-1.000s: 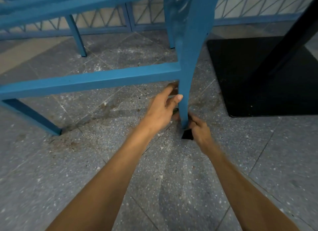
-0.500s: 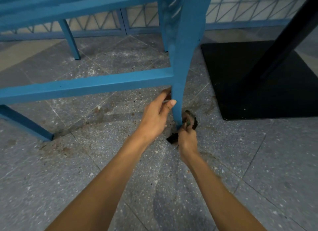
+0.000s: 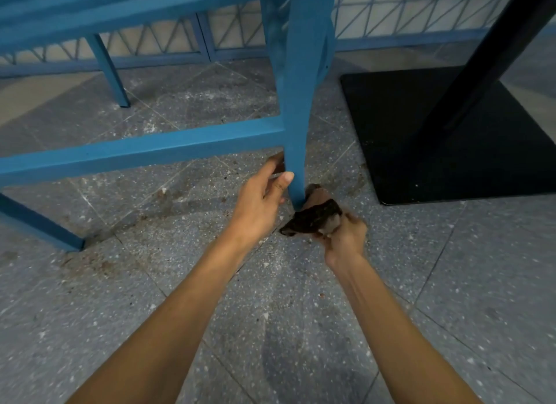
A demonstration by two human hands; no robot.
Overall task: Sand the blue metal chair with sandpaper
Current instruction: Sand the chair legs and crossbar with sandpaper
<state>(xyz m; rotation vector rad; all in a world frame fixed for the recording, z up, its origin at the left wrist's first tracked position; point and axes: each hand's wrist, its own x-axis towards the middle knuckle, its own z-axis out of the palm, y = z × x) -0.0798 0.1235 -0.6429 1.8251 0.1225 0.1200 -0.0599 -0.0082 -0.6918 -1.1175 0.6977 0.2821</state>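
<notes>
The blue metal chair (image 3: 301, 96) stands on the floor, its near leg tapering down at centre with a crossbar running left from it. My left hand (image 3: 258, 202) wraps the lower part of that leg from the left, fingers behind it and thumb in front. My right hand (image 3: 343, 232) holds a dark, folded piece of sandpaper (image 3: 316, 217) just right of the leg's foot, the paper touching or nearly touching the metal there. The foot itself is hidden behind the sandpaper.
A black square table base (image 3: 451, 138) with its black post (image 3: 487, 57) sits close on the right. Other chair legs (image 3: 111, 72) and a blue lattice railing (image 3: 406, 15) stand behind. The speckled grey tile floor (image 3: 270, 328) carries dust and brown specks.
My right hand has come out from close against the leg's foot and turned, so the sandpaper now shows in front. The left hand stays on the leg. The view has shifted slightly.
</notes>
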